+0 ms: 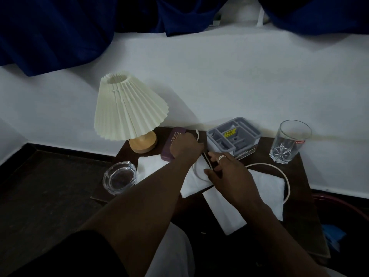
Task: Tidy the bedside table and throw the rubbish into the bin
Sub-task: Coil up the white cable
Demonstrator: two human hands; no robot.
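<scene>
1. White cord (pixel 287 182) loops over the right side of the dark tabletop (pixel 297 216) and runs towards its far edge, crossing two white napkins (pixel 267 188).
2. Left hand (pixel 185 148) has its fingers curled round the far stretch of cord, just beside a purple case (pixel 175 139).
3. Right hand (pixel 229 174), wearing a ring, pinches the cord nearer, above the napkins.
4. Far left stands a pleated lamp (pixel 127 104); a glass ashtray (pixel 119 176) sits near left.
5. A grey organiser (pixel 233 134) and a tumbler (pixel 289 140) stand far right.
</scene>
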